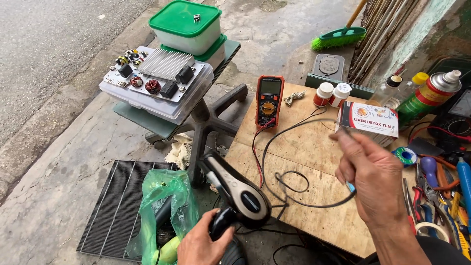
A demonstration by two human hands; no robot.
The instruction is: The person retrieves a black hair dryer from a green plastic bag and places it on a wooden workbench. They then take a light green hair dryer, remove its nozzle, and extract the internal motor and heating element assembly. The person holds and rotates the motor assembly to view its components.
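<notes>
My left hand (200, 244) grips the black handle of a black and grey hair dryer (234, 190), held low at the front edge of the wooden board (304, 147). Its nozzle end points up and to the left. My right hand (373, 177) is raised over the board's right part and pinches the dryer's black power cord (294, 176). The cord loops across the board back toward the dryer. An orange and black multimeter (269, 100) lies at the board's far left, with red and black leads running toward me.
A circuit board (154, 73) on a clear box and two green-lidded tubs (189, 27) sit on a chair at left. A carton, two pill bottles (332, 94), a spray can (431, 93), solder and pliers (431, 196) crowd the right. A green bag and black grille lie on the ground.
</notes>
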